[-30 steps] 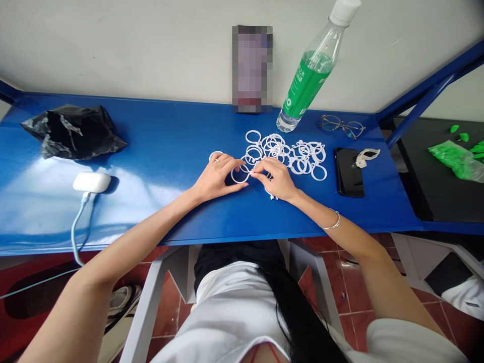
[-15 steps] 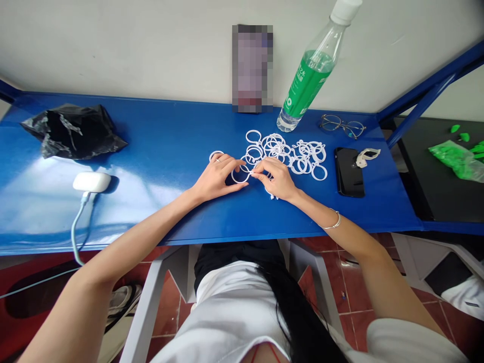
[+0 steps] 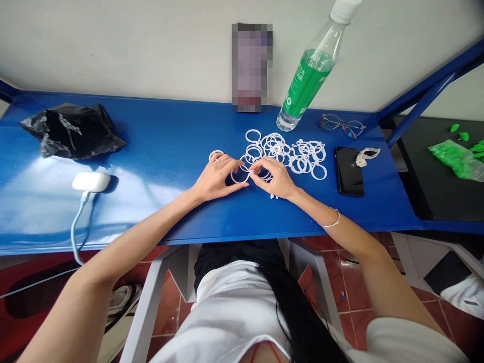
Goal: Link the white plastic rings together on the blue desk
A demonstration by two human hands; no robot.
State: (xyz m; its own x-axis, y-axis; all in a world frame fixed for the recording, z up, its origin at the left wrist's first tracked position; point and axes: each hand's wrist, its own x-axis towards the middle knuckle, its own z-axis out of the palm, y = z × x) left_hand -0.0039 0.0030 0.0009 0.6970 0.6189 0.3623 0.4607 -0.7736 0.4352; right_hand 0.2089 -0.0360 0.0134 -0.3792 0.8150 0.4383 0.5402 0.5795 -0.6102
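A white plastic curtain ring point(image 3: 239, 182) with a small eyelet lies between my hands on the blue table. My left hand point(image 3: 217, 177) curves around its left side, index fingertip at the top and thumb stretched along below. At the eyelet, my right hand point(image 3: 276, 177) pinches with thumb and index finger; the exact contact is partly covered. Several more white rings point(image 3: 278, 151) lie in a loose pile just beyond my right hand. Another white ring point(image 3: 216, 152) shows partly behind my left fingers. Under my right palm, part of a ring peeks out.
A black plastic bag point(image 3: 75, 132) and a white charger point(image 3: 91, 182) with a cable are on the left. Behind the pile stand a water bottle point(image 3: 307, 83) and a blurred-out upright object point(image 3: 252, 68). Glasses point(image 3: 342, 125) and a black phone point(image 3: 348, 174) lie to the right.
My right fingers have shifted slightly at the eyelet, and their pose is a little more arched. The left hand and the ring stay nearly in place.
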